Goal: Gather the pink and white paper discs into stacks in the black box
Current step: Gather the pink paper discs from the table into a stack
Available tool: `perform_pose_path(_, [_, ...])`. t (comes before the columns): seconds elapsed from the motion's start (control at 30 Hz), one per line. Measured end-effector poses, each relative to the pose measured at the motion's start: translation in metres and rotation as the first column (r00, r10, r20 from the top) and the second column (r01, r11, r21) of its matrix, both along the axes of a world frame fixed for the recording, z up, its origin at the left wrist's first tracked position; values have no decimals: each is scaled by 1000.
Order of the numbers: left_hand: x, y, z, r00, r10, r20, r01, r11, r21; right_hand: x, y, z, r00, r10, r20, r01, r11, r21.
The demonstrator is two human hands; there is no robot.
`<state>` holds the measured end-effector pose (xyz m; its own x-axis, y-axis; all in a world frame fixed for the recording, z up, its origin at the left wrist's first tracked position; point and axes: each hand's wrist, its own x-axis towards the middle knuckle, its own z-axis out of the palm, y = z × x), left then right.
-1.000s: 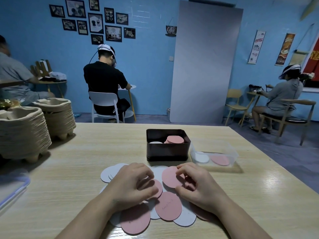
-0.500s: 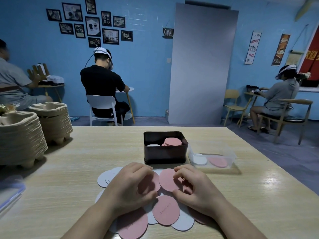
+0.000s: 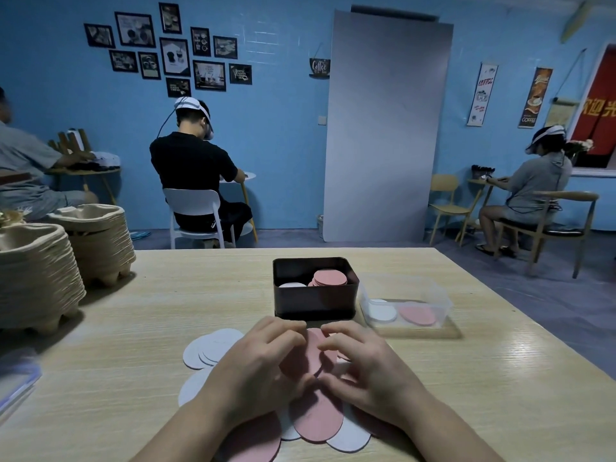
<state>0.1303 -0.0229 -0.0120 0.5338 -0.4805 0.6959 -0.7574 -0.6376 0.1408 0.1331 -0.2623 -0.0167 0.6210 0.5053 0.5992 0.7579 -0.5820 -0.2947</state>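
A: Where are the discs?
B: Loose round paper discs [image 3: 316, 425], pink & white, overlap in a fan on the pale wooden table [image 3: 133, 328], near edge, under both hands. White ones [image 3: 213, 348] stick out at 9 o'clock of the pile.
A: Hands?
B: Left hand [image 3: 263, 365] & right hand [image 3: 363, 365] are both curled, fingertips almost meeting. Each pinches a small pink bunch [image 3: 311, 356] btw them, thumbs on its near side.
A: Box?
B: Black rectangular metal box [image 3: 315, 305] sits at 12 o'clock, just past the fingertips. Inside: pink stack [image 3: 330, 278] on the right, white stack [image 3: 291, 285] on the left, sitting lower.
A: Anything else?
B: Clear plastic tub [image 3: 443, 305] at 2 o'clock, just beside the box's right wall, w/ one white + one pink disc flat in it. Two piles of beige pulp trays [image 3: 36, 278] at 10 o'clock on the table's left edge. Bkgd: three seated people at small tables, blue wall w/ framed pics.
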Motion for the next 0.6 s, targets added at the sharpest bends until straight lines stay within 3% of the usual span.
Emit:
perform_pose_path(0.17, [1,-4,-1,998,-55,6,55,998,8,1,2,-1,999,42,5,-42,998,-47])
perform_pose_path(0.47, [0,14,-8,974,-14,-228,-4,997,-78,-4,-1,2,999,29,-19,-28,997,79])
perform_pose_path(0.6, [0,12,-7,970,-24,-244,1,996,-94,-4,-1,2,998,40,-44,-34,992,120])
